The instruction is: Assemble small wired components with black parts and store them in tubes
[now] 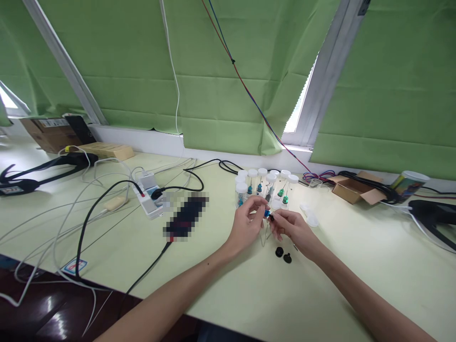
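Over on the far left there's a black headset-looking thing lying on the pale green table, then a white power strip with cables plugged into it. Mid-table, the left hand has its fingers pinched on a small blue part, held just above the table, and the right hand pinches the same piece from the other side. Right behind the hands sits a bunch of clear white-capped vials. Two black caps lie just below the right hand, and an open cardboard box sits further right.
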### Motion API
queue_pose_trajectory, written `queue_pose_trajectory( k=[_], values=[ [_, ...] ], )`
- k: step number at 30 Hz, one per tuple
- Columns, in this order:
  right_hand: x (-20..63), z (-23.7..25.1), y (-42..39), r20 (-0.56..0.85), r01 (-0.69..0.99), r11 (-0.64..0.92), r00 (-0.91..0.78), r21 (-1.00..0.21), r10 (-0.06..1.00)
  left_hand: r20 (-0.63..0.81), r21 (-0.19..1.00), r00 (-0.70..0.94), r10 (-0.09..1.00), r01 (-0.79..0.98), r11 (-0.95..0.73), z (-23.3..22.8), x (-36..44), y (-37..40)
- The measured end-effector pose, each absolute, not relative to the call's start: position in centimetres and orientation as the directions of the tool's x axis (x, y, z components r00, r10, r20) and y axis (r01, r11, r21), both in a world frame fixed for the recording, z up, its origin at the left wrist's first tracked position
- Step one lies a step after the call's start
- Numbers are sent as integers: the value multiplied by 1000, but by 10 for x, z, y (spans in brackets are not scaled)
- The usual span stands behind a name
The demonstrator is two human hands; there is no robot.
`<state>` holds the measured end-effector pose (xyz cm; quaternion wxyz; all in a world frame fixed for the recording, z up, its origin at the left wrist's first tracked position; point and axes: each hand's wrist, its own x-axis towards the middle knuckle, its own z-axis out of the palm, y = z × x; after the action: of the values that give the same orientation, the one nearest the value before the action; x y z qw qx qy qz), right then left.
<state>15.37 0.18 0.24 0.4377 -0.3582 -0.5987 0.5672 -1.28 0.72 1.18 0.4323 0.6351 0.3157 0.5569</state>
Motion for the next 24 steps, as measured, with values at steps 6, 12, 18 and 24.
queue_pose_trajectory(
  k=[6, 12, 18, 24],
  values=[
    [155, -2, 4, 102, -132, 58, -353, -990, 930, 476, 878, 190, 859, -54, -475, 9, -14, 10],
    [157, -1, 7, 95, -291, 16, -258, -957, 961, 499, 865, 214, 840, -72, -496, 12, -14, 9],
    [159, 0, 8, 124, -368, 44, -198, -929, 972, 502, 865, 106, 858, -48, -500, 16, -15, 6],
    [156, 1, 6, 155, -320, 83, -208, -944, 966, 384, 923, 131, 914, -48, -381, 17, -14, 5]
  ],
)
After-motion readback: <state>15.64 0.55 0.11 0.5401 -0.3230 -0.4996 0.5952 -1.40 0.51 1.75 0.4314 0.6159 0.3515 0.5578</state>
